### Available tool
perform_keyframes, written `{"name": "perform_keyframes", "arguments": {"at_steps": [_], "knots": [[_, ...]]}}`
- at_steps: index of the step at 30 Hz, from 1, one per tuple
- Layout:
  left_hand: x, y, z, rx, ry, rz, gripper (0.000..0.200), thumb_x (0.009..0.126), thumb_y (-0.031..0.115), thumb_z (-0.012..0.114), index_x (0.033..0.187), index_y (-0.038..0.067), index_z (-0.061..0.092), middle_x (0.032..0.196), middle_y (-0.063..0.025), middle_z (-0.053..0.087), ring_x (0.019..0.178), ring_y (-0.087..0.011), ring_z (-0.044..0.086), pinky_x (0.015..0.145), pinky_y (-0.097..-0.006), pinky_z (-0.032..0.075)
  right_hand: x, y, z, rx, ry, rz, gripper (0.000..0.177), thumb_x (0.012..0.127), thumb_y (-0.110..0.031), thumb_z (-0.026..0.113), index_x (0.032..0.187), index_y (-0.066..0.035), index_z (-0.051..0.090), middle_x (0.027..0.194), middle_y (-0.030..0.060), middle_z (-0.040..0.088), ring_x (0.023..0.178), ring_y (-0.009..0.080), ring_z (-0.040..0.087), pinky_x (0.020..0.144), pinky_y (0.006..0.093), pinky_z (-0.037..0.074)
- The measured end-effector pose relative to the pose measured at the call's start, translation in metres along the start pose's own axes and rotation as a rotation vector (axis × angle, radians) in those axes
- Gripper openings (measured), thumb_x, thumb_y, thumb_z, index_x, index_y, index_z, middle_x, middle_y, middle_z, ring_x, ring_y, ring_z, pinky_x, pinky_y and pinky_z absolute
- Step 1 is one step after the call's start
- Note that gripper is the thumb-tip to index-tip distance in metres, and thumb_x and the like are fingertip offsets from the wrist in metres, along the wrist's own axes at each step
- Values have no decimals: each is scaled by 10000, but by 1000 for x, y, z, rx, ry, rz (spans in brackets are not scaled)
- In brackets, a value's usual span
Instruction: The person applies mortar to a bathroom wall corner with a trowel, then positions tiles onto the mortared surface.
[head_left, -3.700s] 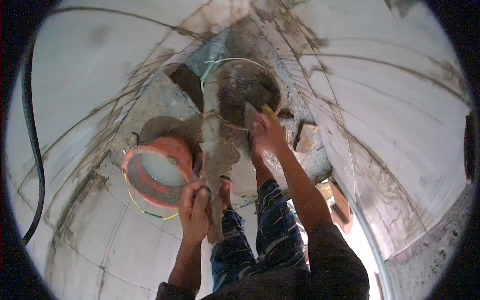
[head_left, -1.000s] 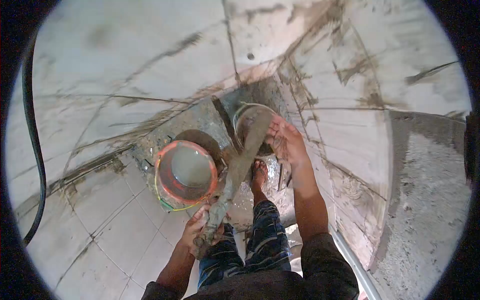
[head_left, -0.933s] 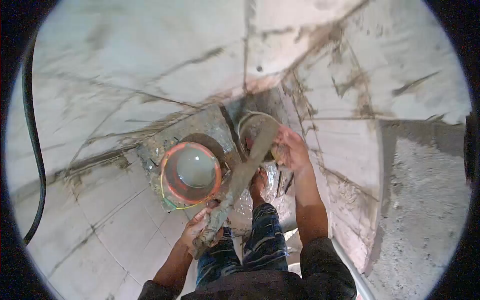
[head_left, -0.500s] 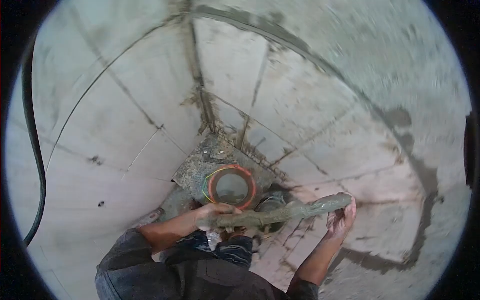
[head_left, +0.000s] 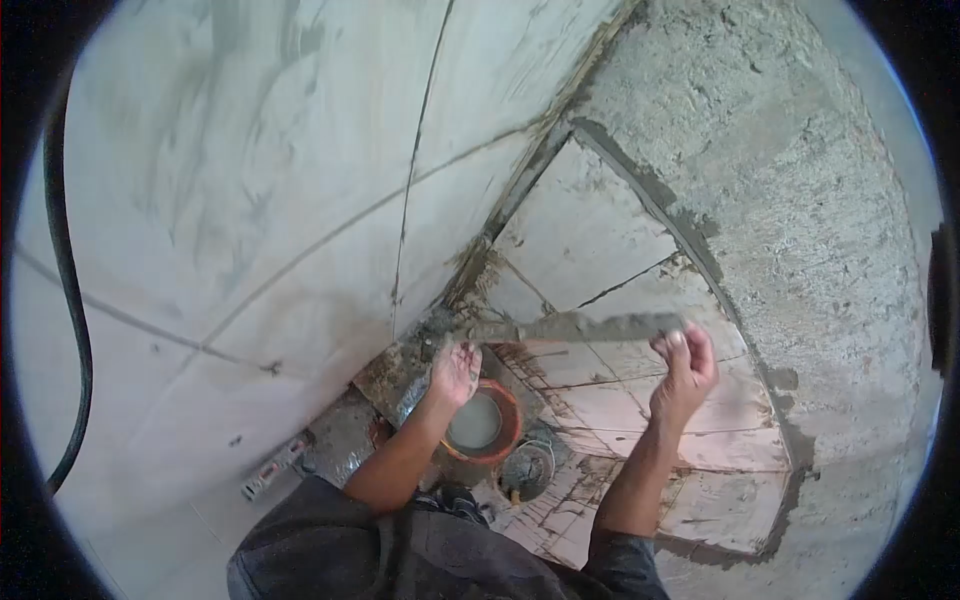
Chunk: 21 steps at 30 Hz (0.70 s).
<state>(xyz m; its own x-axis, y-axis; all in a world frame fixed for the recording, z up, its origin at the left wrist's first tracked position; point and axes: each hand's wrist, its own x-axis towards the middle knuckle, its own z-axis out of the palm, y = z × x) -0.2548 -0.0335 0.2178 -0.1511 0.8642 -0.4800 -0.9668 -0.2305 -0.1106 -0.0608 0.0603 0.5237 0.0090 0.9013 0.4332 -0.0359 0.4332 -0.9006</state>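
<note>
Both my hands hold a long narrow strip (head_left: 590, 327) coated in wet grey mortar, roughly level in front of the tiled wall. My left hand (head_left: 458, 372) is at its left end, palm partly turned up with the fingers at the strip's underside. At the other end, my right hand (head_left: 688, 362) pinches the strip between thumb and curled fingers. The mortar hides what the strip is made of. Below my left hand stands an orange-rimmed bucket (head_left: 512, 405) with cloudy grey water in it.
A dark bucket (head_left: 525, 470) stands beside the orange one. Large pale tiles (head_left: 590, 230) meet at a corner, bordered by a grey mortar band (head_left: 700, 250) and rough plaster (head_left: 790, 180). A black cable (head_left: 65, 260) hangs at left. A narrow item (head_left: 272, 470) lies low left.
The mortar-coated strip has risen from above the buckets up toward the tiled wall, with both hands at its ends. My view has turned, so the wall corner now appears farther right.
</note>
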Motion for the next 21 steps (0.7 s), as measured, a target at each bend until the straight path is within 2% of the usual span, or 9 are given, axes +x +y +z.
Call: {"name": "perform_keyframes", "arguments": {"at_steps": [2, 3, 5, 8, 10, 13, 16, 18, 21], "knots": [[46, 14, 11, 19, 90, 45, 349, 1012, 442, 444, 953, 126, 577, 958, -15, 686, 781, -134, 641, 554, -205, 482, 14, 1, 37, -151, -23, -45, 240, 848, -124, 740, 1002, 31, 643, 833, 48, 659, 740, 113, 617, 672, 252, 510], [64, 20, 22, 43, 79, 26, 349, 1012, 442, 444, 953, 126, 577, 958, -15, 686, 781, -134, 641, 554, -205, 482, 22, 4, 55, -261, -21, -72, 251, 835, -149, 764, 983, 21, 653, 818, 38, 659, 726, 98, 611, 661, 238, 497], [97, 31, 42, 30, 142, 71, 296, 994, 356, 531, 960, 62, 542, 883, -57, 595, 810, -159, 607, 799, -269, 555, 33, -5, 100, -408, 6, -110, 227, 830, -163, 771, 938, 5, 662, 784, 28, 654, 691, 82, 599, 635, 224, 480], [143, 37, 61, -3, 183, 60, 328, 1014, 371, 481, 1056, 54, 553, 959, -79, 628, 814, -159, 614, 806, -276, 554, 59, 19, 141, -338, 3, -118, 288, 805, -215, 786, 927, 12, 658, 761, 51, 657, 664, 96, 605, 621, 241, 488], [162, 39, 74, 0, 179, 82, 345, 1023, 370, 458, 1091, 47, 557, 993, -85, 639, 822, -160, 621, 811, -277, 554, 72, 24, 167, -497, 29, -161, 329, 773, -280, 784, 883, 1, 653, 754, 85, 667, 643, 147, 630, 612, 282, 502], [174, 39, 91, 79, 175, 132, 342, 1038, 334, 420, 1099, 44, 590, 996, -64, 668, 840, -154, 634, 741, -249, 547, 89, 30, 194, -613, 1, -217, 364, 739, -333, 773, 839, -9, 640, 754, 125, 662, 644, 232, 643, 619, 346, 509], [203, 45, 84, 280, 108, 24, 291, 1032, 288, 425, 1051, 75, 622, 910, -22, 685, 806, -139, 649, 624, -214, 515, 104, 41, 214, -716, -24, -264, 346, 731, -336, 757, 787, -26, 613, 745, 139, 648, 672, 305, 633, 628, 400, 498], [225, 44, 87, 264, 249, 58, 268, 1021, 276, 440, 1012, 96, 639, 834, 2, 687, 741, -123, 649, 528, -195, 468, 114, 46, 224, -768, -43, -284, 356, 728, -342, 756, 778, -26, 601, 746, 145, 642, 684, 321, 627, 632, 414, 492], [235, 42, 94, 338, 251, 41, 277, 1018, 284, 439, 1013, 87, 634, 817, -2, 685, 697, -119, 649, 495, -187, 456, 123, 49, 234, -840, -75, -262, 374, 716, -348, 763, 776, -28, 578, 777, 170, 643, 726, 364, 628, 647, 445, 485]]}}
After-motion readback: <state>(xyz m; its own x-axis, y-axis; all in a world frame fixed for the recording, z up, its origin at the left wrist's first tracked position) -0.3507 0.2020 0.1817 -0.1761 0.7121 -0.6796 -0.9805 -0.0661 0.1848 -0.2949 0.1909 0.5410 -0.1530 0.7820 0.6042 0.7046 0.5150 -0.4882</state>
